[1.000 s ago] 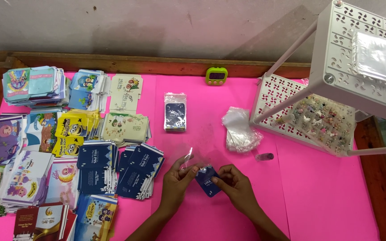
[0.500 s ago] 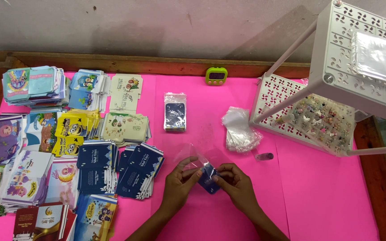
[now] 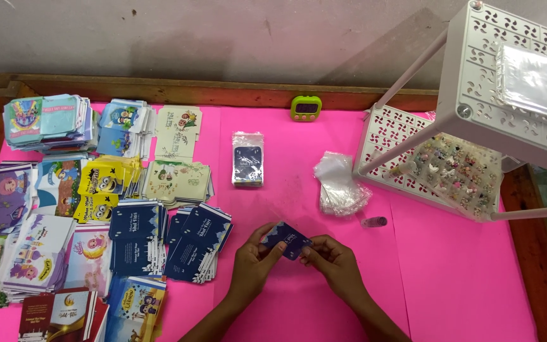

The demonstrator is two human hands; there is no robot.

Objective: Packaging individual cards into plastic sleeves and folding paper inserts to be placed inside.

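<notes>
Both hands meet over the pink table cover [image 3: 299, 304] near its front middle. My left hand [image 3: 252, 263] and my right hand [image 3: 332, 259] together grip a small stack of dark blue cards [image 3: 288, 239], which sits in a thin clear sleeve that is hard to make out. Just left of my left hand lie piles of matching dark blue cards [image 3: 194, 248]. Further back sits a wrapped pack of blue cards [image 3: 247, 158].
Many stacks of colourful printed cards [image 3: 64, 190] fill the left half of the table. A heap of clear plastic sleeves [image 3: 338, 183], a small green timer [image 3: 306, 107] and a white perforated rack [image 3: 476, 126] with small trinkets stand at the right. A wooden rim [image 3: 223, 88] borders the table.
The clear sleeve held up beside the cards has come down onto them. The blue card stack now sits higher, pinched between both hands.
</notes>
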